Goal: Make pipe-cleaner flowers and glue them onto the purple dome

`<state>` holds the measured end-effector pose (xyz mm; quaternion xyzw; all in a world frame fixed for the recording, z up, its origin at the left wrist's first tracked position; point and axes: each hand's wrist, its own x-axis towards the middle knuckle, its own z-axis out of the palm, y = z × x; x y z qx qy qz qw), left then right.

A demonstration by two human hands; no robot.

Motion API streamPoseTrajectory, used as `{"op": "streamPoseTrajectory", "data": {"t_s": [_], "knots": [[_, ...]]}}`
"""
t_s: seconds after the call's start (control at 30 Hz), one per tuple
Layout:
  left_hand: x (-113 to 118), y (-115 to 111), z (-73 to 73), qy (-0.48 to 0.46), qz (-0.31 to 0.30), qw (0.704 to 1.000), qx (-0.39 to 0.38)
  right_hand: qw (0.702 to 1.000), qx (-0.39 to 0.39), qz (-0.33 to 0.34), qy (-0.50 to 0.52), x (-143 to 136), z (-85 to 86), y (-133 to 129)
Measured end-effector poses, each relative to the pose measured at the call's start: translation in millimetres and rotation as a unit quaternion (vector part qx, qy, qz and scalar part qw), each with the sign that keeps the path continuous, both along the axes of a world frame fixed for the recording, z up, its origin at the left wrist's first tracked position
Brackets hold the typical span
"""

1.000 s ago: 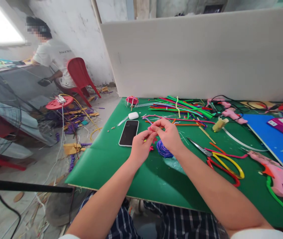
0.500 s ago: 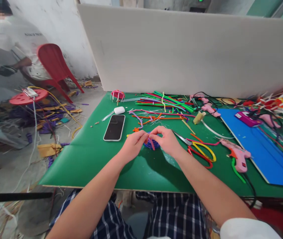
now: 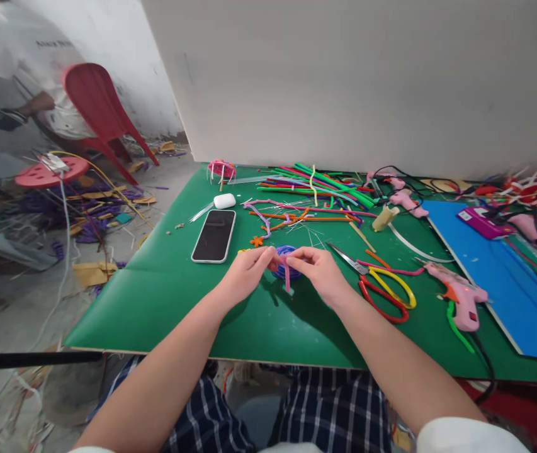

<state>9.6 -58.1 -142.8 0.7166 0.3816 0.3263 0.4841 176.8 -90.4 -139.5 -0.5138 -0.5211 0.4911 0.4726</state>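
My left hand (image 3: 252, 272) and my right hand (image 3: 318, 269) meet above the table's front middle, fingertips pinched close together. Between them is a pink pipe cleaner (image 3: 288, 277), its free end hanging down toward me. Both hands pinch it near its upper part. Just behind and below lies a round coil of purple-blue pipe cleaner (image 3: 281, 269), partly covered by the fingers; whether the pink piece is joined to it I cannot tell. Scissors with red and yellow handles (image 3: 386, 286) lie open to the right of my right hand. A small orange flower shape (image 3: 257, 241) lies beyond my left hand.
A phone (image 3: 214, 236) and a white earbud case (image 3: 224, 201) lie at the left. Loose pipe cleaners (image 3: 315, 184) are heaped along the back by the white partition (image 3: 344, 88). At right are a pink glue gun (image 3: 459, 296) and a blue board (image 3: 499, 277). Someone sits far left.
My hands have drawn slightly apart, leaving more of the coil showing between them. The pink strip now hangs straighter. The view has tilted down a little.
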Motion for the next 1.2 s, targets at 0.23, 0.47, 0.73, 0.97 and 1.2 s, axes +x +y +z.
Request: {"op": "streamPoseTrajectory", "data": {"t_s": [0.23,0.47,0.73,0.97,1.2], "knots": [[17.0,-11.0,6.4,-0.023,-0.040,0.999,-0.014,0.998,0.018,-0.047,0.039,0.2,4.0,0.3],[27.2,-12.5,5.2,-0.082,-0.017,0.992,-0.098,0.999,0.025,-0.036,0.032,7.1,2.8,3.3],[27.1,-14.0,6.7,-0.083,0.001,0.993,-0.078,0.987,0.128,-0.035,-0.085,13.8,2.2,2.4],[26.5,-8.2,6.1,-0.102,0.101,0.989,-0.044,0.978,0.148,-0.052,-0.135,17.0,1.8,3.6],[29.6,-8.4,2.3,-0.110,0.112,0.986,-0.054,0.976,0.159,-0.063,-0.134,16.4,1.2,4.7]]}}
